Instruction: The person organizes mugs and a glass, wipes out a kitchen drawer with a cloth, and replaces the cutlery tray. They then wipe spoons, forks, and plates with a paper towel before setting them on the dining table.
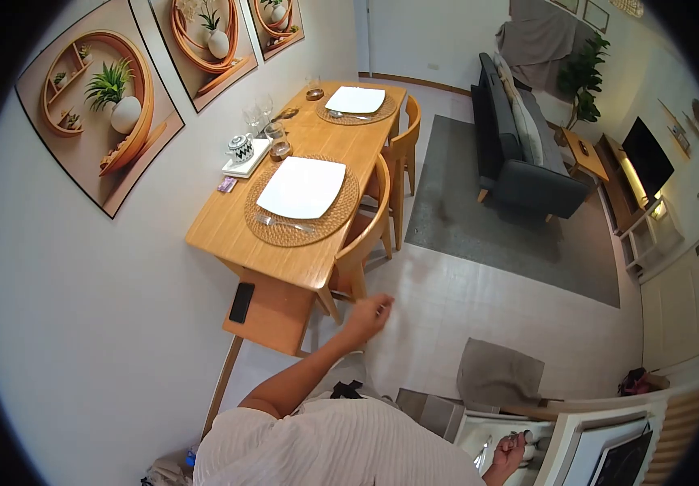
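My left hand [370, 316] is held out in front of my body, near the table's near corner. Its fingers are loosely curled, and nothing shows in them. Down at the lower right, my right hand [506, 458] is inside an open drawer [469, 433], with fingers bent together. What they hold, if anything, is too small to make out. Shiny metal cutlery [483, 450] lies in the drawer beside that hand.
A wooden table [224, 220] carries white square plates [301, 187] on woven placemats [262, 225], forks, glasses and a small teapot [240, 148]. Chairs [375, 223] line its right side. A phone [241, 302] rests on a bench [276, 320]. A grey sofa [540, 190] stands farther back.
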A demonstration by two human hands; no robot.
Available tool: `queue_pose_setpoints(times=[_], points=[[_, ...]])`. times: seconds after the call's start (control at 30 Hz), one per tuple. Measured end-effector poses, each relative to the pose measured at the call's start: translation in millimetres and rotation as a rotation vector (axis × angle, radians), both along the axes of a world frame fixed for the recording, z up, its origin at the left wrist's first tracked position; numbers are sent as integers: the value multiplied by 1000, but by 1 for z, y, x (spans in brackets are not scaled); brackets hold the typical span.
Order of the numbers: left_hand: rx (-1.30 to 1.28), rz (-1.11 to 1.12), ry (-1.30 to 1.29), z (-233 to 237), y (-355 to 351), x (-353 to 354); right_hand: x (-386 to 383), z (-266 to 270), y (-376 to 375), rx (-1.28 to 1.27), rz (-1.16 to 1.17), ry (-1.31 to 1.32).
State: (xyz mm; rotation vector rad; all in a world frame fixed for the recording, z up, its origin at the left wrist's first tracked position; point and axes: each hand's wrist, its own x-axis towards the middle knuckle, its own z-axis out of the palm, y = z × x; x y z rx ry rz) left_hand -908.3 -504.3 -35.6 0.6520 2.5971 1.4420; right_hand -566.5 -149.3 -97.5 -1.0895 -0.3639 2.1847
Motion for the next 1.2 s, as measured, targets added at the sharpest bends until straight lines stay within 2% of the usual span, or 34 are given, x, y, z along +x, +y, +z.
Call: queue_pose_setpoints(times=[0.07, 0.1, 0.13, 0.17, 0.2, 0.27, 0.3, 0.33, 0.43, 0.53, 0.57, 0.6, 0.67, 0.7, 0.8, 0.87, 0.93, 1.0, 1.1, 1.2], points=[[461, 216, -248, -21, -22, -54, -46, 15, -27, 83, 56, -64], [469, 215, -243, -27, -34, -81, -84, 39, -50, 165, 53, -145], [731, 363, -469, -32, -46, -108, -121, 48, -64, 173, 54, -140], [993, 513, -702, -37, -55, -134, -155, 55, -75, 294, 132, -185], [1006, 520, -701, -43, -60, -159, -190, 63, -83, 416, 215, -230], [1448, 683, -818, -64, -78, -203, -267, 78, -101, 554, 405, -136], [1677, 664, -991, -95, -89, -229, -306, 91, -112, 602, 536, -134], [1683, 673, -988, -94, -92, -242, -345, 103, -122, 651, 665, -130], [1863, 914, -974, -91, -83, -274, -457, 130, -160, 922, 955, -68], [2020, 884, -939, -120, -88, -296, -565, 142, -203, 1105, 1204, -61], [2013, 804, -854, -138, -89, -301, -600, 143, -217, 1154, 1284, -57], [2027, 812, -841, -139, -90, -305, -634, 141, -230, 1205, 1367, -54], [2182, 831, -812, -139, -90, -310, -706, 122, -257, 1412, 1397, 152], [2257, 826, -773, -156, -90, -317, -739, 115, -270, 1498, 1439, 169], [2323, 863, -782, -149, -94, -326, -831, 82, -310, 1682, 1566, 268], [2383, 912, -683, -158, -91, -334, -882, 58, -339, 1628, 1679, 223], [2250, 1157, -641, -149, -86, -334, -918, 28, -361, 1558, 1790, 167], [2274, 1168, -586, -163, -88, -337, -949, 0, -381, 1456, 1900, 180], [2138, 1347, -585, -134, -80, -336, -973, -28, -403, 1526, 1963, 128], [2034, 1355, -514, -122, -77, -334, -975, -37, -417, 1618, 1953, 167]])
